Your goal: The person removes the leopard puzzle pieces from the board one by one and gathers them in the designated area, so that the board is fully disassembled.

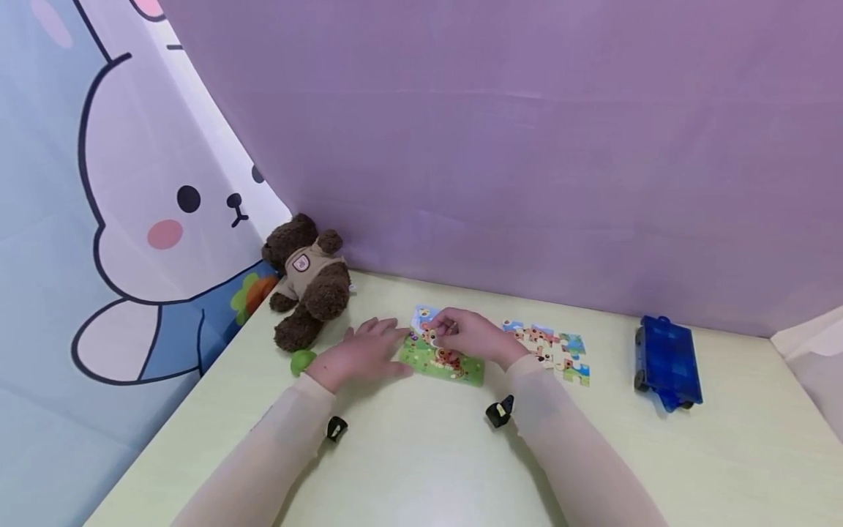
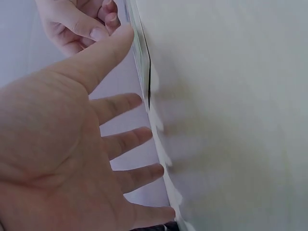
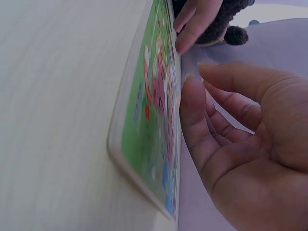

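A flat puzzle board (image 1: 468, 371) with a green and blue animal picture lies on the table. In the right wrist view, the same board (image 3: 137, 139) shows a pale, rounded edge. My right hand (image 1: 477, 335) is over the board, fingers bent and thumb near the index finger. The right wrist view shows a small gap between those fingertips and no piece in the hand (image 3: 245, 125). At the board's left edge is my left hand (image 1: 365, 355), fingers spread and holding nothing; its palm (image 2: 53, 144) faces the left wrist camera. Right of the board lie several jigsaw pieces (image 1: 573, 344), some joined, partly behind the right hand.
A brown teddy bear (image 1: 309, 282) leans at the back left, with a green ball (image 1: 302, 361) beside the left wrist. Farther right stands a blue toy cart (image 1: 668, 360) with dark wheels. A purple curtain (image 1: 500, 146) borders the table's back edge.
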Action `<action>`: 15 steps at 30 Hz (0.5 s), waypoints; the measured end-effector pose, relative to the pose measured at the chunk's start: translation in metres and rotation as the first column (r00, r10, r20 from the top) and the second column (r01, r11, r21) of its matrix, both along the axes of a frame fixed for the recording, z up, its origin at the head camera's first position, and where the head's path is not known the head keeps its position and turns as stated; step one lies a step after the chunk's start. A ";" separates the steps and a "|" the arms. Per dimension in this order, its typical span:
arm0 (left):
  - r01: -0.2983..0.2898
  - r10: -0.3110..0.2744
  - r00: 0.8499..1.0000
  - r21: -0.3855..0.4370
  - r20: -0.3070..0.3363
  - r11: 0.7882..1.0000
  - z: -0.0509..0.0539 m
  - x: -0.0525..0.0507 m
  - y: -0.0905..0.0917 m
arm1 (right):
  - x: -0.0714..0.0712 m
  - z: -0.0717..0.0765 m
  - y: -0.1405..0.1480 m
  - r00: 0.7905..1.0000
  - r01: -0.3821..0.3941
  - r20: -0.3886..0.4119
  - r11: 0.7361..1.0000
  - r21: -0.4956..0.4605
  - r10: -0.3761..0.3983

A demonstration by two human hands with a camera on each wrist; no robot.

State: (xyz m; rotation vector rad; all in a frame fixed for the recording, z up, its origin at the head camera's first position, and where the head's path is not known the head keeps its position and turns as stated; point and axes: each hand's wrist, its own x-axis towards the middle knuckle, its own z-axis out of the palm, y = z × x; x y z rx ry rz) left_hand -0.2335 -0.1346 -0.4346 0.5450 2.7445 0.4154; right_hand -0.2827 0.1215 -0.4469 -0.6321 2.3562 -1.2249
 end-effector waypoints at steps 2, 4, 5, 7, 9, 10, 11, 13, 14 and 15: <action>0.002 -0.003 1.000 0.006 0.014 1.000 0.001 -0.002 -0.002 | 0.000 -0.001 -0.004 1.000 -0.009 0.004 1.000 -0.005 0.009; 0.003 -0.003 1.000 0.011 0.029 1.000 0.002 -0.003 -0.002 | 0.001 -0.001 -0.008 1.000 -0.012 0.007 1.000 -0.004 0.012; 0.003 -0.003 0.999 0.011 0.032 1.000 0.003 -0.003 -0.003 | 0.001 -0.001 -0.009 1.000 -0.011 0.006 1.000 -0.002 0.011; 0.002 -0.003 0.999 0.009 0.040 1.000 0.003 -0.004 -0.003 | 0.002 0.000 -0.012 1.000 -0.007 0.011 1.000 0.003 0.007; 0.000 0.000 0.999 0.004 0.040 1.000 0.003 -0.005 -0.003 | 0.002 0.000 -0.014 1.000 -0.001 0.017 1.000 0.008 0.001; 0.001 -0.001 0.999 0.001 0.038 1.000 0.004 -0.006 -0.003 | 0.002 0.000 -0.015 1.000 0.001 0.020 1.000 0.012 -0.001; 0.000 0.000 0.999 0.000 0.038 1.000 0.004 -0.006 -0.003 | 0.002 0.000 -0.016 1.000 0.002 0.021 1.000 0.015 -0.002; 0.002 -0.002 0.999 -0.002 0.037 1.000 0.003 -0.007 -0.003 | 0.001 -0.001 -0.017 1.000 0.002 0.014 1.000 0.024 -0.002; 0.002 -0.002 0.999 -0.005 0.036 1.000 0.003 -0.008 -0.003 | 0.001 -0.001 -0.018 1.000 0.002 0.010 1.000 0.027 -0.002; 0.002 -0.002 0.999 -0.005 0.036 1.000 0.002 -0.008 -0.003 | 0.001 -0.001 -0.019 1.000 0.000 0.004 0.999 0.032 0.000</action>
